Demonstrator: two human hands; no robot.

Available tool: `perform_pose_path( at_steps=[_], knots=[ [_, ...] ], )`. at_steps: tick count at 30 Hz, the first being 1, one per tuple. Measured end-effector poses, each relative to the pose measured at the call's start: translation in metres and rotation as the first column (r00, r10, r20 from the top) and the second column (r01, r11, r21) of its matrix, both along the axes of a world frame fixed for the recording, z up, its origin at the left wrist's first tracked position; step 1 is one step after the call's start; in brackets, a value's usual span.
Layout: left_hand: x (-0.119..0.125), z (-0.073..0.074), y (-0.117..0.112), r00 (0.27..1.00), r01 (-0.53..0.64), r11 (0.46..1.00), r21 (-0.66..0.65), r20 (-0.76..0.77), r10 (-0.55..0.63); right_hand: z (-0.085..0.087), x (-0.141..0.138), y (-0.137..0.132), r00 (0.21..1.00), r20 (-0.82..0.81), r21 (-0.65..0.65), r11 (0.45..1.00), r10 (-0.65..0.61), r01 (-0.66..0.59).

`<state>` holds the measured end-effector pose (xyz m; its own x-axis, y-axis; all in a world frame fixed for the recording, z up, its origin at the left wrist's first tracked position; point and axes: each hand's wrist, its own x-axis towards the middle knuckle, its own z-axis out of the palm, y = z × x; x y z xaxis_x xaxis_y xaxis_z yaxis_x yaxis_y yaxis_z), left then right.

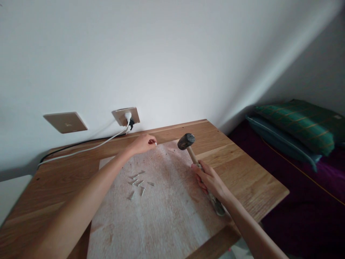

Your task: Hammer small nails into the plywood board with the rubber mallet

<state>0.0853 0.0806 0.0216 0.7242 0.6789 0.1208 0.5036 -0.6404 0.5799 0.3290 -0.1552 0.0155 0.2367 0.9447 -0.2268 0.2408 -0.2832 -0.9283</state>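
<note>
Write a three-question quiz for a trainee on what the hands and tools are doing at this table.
1. Fill in: the left hand, fingertips pinched together, is at the pale board's ____ edge.
2. True or false: the right hand grips the hammer by its handle.
3. Choose: the loose nails lie A) on the board, B) in the left hand, C) under the hammer.
Key: 1 far; 2 true; 3 A.

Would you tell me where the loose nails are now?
In the head view, the nails lie left of centre on the pale board, nearer than the left hand and left of the hammer in the right hand.
</note>
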Motion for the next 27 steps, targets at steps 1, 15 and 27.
perform_pose_path(
  at_steps=[1,15,27],
  knots=[
    [-0.001,0.000,0.000,1.000,0.007,1.000,0.002,-0.003,-0.007,0.000,0.000,0.000,1.000,0.000,0.001,1.000,-0.001,0.001],
    [-0.002,0.010,-0.012,0.998,0.014,0.996,0.094,-0.062,-0.008,-0.001,0.001,0.000,1.000,0.009,0.006,1.000,0.008,-0.008],
    [-0.001,0.009,-0.017,0.992,0.043,0.971,0.236,-0.129,-0.012,-0.004,0.002,0.000,1.000,0.017,0.006,1.000,0.001,-0.001]
  ],
)
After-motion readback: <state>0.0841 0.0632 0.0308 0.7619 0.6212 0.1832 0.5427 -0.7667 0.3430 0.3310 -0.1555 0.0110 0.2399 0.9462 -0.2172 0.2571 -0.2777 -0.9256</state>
